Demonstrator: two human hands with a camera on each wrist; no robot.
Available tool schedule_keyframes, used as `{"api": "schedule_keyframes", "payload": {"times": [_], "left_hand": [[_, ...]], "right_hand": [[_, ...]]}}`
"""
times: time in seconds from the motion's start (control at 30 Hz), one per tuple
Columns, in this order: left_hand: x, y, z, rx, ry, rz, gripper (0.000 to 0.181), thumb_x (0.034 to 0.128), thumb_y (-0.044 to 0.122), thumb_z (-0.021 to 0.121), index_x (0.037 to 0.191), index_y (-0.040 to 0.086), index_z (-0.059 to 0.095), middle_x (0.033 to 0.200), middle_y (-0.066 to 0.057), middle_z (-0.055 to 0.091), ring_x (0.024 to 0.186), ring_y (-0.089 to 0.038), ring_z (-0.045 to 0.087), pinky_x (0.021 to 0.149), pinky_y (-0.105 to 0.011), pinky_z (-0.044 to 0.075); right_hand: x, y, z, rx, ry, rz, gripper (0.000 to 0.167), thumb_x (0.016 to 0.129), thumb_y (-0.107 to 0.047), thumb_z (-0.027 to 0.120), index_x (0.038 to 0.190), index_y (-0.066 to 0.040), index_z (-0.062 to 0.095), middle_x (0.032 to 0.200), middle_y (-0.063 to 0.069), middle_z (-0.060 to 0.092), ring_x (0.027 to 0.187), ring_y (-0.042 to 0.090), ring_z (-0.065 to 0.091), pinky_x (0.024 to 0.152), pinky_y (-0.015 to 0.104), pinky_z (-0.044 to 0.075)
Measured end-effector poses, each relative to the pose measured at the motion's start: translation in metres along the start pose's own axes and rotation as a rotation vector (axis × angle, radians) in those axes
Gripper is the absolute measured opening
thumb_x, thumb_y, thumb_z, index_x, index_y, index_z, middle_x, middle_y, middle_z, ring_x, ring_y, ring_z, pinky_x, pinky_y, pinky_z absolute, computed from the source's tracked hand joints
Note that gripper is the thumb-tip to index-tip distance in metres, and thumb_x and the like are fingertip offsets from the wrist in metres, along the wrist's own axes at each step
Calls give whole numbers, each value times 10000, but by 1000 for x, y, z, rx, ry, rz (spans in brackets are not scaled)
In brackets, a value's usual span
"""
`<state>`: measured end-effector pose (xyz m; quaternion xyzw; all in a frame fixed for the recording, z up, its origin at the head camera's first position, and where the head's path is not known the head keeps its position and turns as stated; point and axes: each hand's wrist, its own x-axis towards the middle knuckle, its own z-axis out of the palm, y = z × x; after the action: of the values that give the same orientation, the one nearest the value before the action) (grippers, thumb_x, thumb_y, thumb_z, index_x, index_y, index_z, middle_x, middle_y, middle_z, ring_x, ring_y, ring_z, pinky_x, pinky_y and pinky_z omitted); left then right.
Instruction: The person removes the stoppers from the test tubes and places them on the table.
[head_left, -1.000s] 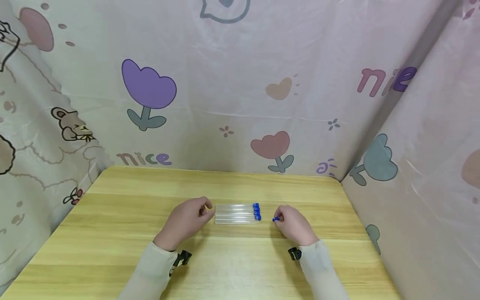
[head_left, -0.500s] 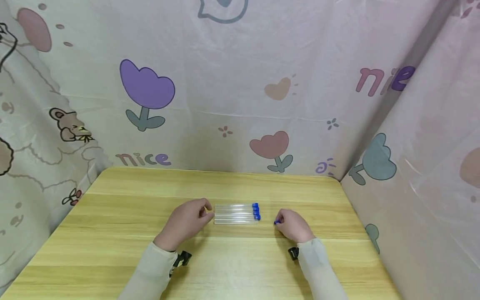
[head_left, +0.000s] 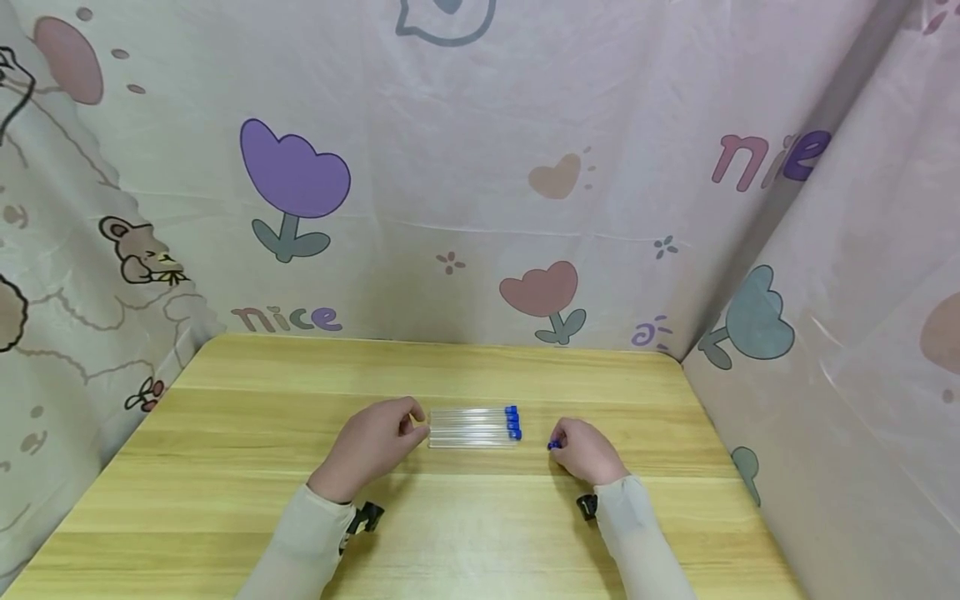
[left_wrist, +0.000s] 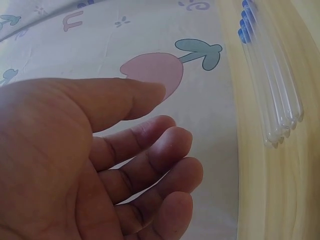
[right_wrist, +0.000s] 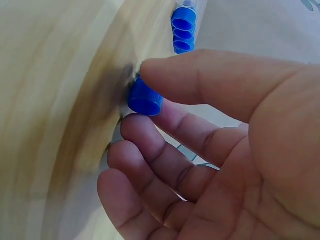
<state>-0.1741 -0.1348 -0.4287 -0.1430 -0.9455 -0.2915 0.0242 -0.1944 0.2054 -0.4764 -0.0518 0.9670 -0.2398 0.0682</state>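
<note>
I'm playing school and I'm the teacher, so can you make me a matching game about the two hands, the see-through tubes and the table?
1. right hand
2. left hand
3. clear tubes
4. tabletop

A. lie side by side
B. has a wood pattern
C. holds nothing
D. pinches a blue cap

Pairs: 1-D, 2-C, 3-A, 4-B

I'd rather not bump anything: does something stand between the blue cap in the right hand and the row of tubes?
Nothing visible does. In the head view, only bare tabletop shows between the blue cap in the right hand and the row of tubes.
</note>
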Motion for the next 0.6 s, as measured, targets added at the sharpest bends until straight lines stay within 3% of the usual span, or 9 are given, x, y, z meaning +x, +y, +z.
{"api": "schedule_keyframes", "payload": {"times": [0.17, 0.37, 0.6], "left_hand": [[0, 0, -1, 1, 3, 0, 96, 957, 279, 737, 990, 191, 714, 708, 117, 552, 597, -87, 486, 576, -287, 416], [-2, 4, -6, 14, 29, 19, 96, 971, 281, 720, 1017, 196, 718, 714, 121, 549, 597, -77, 475, 567, -273, 412], [-9, 19, -15, 15, 95, 67, 155, 972, 278, 734, 1092, 181, 728, 863, 131, 628, 736, -72, 573, 665, -287, 496]], "right_hand": [[1, 0, -2, 14, -1, 6, 74, 919, -99, 748, 959, -89, 687, 895, 23, 652, 786, 177, 572, 773, 420, 521], [-4, -7, -15, 50, 47, 36, 125, 974, -213, 690, 1003, -91, 686, 872, 22, 657, 724, 176, 558, 671, 367, 485], [-30, -40, -41, 227, 115, -88, 81, 1009, -264, 679, 1027, -186, 692, 887, -70, 644, 798, 127, 582, 731, 326, 489]]}}
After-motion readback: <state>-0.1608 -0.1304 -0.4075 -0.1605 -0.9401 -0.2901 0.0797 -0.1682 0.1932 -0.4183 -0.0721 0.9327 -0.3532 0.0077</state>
